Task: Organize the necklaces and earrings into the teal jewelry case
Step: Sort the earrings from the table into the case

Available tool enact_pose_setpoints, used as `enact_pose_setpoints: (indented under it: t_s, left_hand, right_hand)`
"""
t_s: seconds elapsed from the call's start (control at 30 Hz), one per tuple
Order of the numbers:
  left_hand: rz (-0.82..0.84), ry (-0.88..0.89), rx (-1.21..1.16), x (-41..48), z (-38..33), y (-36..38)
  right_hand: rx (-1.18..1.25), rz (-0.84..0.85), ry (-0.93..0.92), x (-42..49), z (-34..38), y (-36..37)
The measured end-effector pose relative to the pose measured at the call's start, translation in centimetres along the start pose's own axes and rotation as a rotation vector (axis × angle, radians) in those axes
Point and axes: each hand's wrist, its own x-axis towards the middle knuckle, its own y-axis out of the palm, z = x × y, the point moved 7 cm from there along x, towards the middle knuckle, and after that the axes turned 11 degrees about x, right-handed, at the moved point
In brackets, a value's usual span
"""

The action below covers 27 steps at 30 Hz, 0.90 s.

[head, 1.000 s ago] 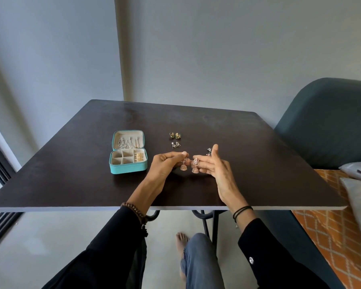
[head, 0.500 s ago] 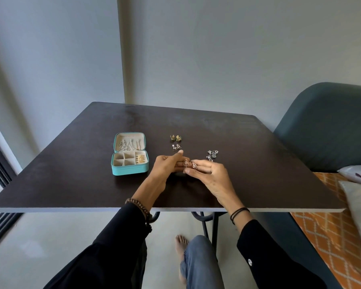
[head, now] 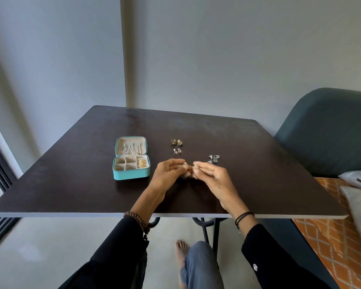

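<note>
Work low over the dark table, so that a slip costs only a short fall onto wood.

Aim for the teal jewelry case, open just left of the hands, with necklaces already strung in the raised lid and gold pieces filling the right-hand compartment of the base. Pick one of the four small cells beside them, which look bare from here.

Hold as now: left hand pinching one filigree bell earring by its top, right hand pinching the matching earring the same way — fingertips closed on the upper part, bells hanging between the two hands, close together.

Gather both into one hand before crossing, probably the left, being nearer the case. Lower into the cell, not dropping, and keep hooks clear of the necklace chains — an easy snag.

Leave for later the silver floral pair just beyond the right fingers, the silver triangular pair, and the small gold pair farthest back.
</note>
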Motion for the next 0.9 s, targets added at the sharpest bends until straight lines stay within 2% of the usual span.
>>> enact_pose_setpoints:
  t_s: [0.17, 0.37, 0.63, 0.9]
  left_hand:
    - [-0.128, 0.057, 0.155, 0.5, 0.4, -0.2]
    - [-0.299, 0.126, 0.296, 1.1, -0.4, -1.0]
    - [-0.374, 0.156, 0.471, 3.6, -0.9, -1.3]
    - [-0.382, 0.072, 0.575, 4.7, 0.0, -1.5]
  right_hand:
    - [-0.087, -0.061, -0.055, 1.2, 0.0, 0.9]
    - [-0.065, -0.115, -0.092, 3.1, 0.2, 2.1]
    - [-0.139, -0.181, -0.127, 5.5, 0.0, 3.1]
    - [-0.253, -0.262, -0.12, 6.3, -0.1, 3.0]
